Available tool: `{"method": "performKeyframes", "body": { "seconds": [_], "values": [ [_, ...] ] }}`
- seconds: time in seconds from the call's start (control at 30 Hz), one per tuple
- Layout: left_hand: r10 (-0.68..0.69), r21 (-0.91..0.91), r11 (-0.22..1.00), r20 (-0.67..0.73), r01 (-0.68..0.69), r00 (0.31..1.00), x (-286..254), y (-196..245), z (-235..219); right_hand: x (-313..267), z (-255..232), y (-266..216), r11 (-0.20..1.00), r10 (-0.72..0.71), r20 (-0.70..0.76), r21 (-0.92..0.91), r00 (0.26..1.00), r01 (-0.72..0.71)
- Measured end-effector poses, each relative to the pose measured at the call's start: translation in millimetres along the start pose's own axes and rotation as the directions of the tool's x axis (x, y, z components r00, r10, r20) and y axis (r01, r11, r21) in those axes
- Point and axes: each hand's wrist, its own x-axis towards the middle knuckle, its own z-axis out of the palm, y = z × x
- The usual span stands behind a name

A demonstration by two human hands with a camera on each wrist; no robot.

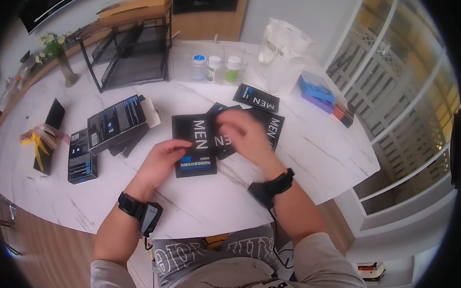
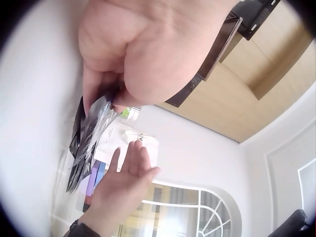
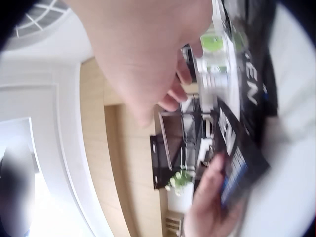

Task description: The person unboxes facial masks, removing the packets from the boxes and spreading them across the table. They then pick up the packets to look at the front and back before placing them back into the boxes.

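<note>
My left hand (image 1: 159, 164) pinches the left edge of a black sachet (image 1: 203, 154) with white "MEN" lettering, thumb on its printed face. In the left wrist view the fingers curl round that packet's edge. My right hand (image 1: 247, 137), blurred, is just right of it, over several more black sachets (image 1: 275, 126) in an overlapping spread. Its fingers look loosely bent in the right wrist view, with nothing between them. Another matching sachet (image 1: 257, 98) lies at the top of the spread.
Black boxes (image 1: 117, 122), one with a raised flap, are stacked at left beside a dark upright item (image 1: 50, 136) with a yellow ribbon. Behind stand a mesh rack (image 1: 133, 70), a clear organizer with bottles (image 1: 213, 68), a white bag (image 1: 286, 56) and coloured boxes (image 1: 317, 91).
</note>
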Motion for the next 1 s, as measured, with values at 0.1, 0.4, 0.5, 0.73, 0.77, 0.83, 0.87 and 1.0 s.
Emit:
{"method": "performKeyframes", "body": {
  "seconds": [0.1, 0.4, 0.5, 0.73, 0.77, 0.83, 0.87, 1.0],
  "values": [
    [0.042, 0.064, 0.997, -0.001, -0.042, 0.999, 1, 4, -1, 4, -43, 66, 0.836, 0.02, -0.243, -0.529, 0.97, -0.15],
    [0.108, 0.138, 0.985, -0.012, -0.105, 0.994, -2, 5, -3, -5, -71, 105, 0.586, 0.471, -0.282, -0.608, 0.836, -0.535],
    [0.099, 0.139, 0.986, -0.024, -0.094, 0.995, -2, 5, -4, -12, -73, 124, 0.662, 0.419, -0.289, -0.552, 0.86, -0.508],
    [0.119, 0.163, 0.98, -0.019, -0.114, 0.993, -2, 6, -2, 0, -81, 116, 0.843, 0.441, -0.439, -0.098, 0.783, -0.529],
    [0.119, 0.168, 0.979, -0.022, -0.113, 0.993, -3, 6, -2, 2, -79, 108, 0.858, 0.425, -0.443, -0.082, 0.79, -0.508],
    [0.136, 0.188, 0.974, -0.019, -0.13, 0.991, -1, 3, -4, 2, -75, 103, 0.887, 0.37, -0.441, -0.096, 0.818, -0.453],
    [0.144, 0.199, 0.97, -0.019, -0.137, 0.989, -1, 2, -5, 2, -74, 103, 0.9, 0.342, -0.44, -0.102, 0.83, -0.425],
    [0.121, 0.25, 0.962, -0.014, -0.113, 0.993, -1, 4, -3, -3, -75, 103, 0.84, 0.526, -0.183, -0.04, 0.83, -0.541]
  ]
}}
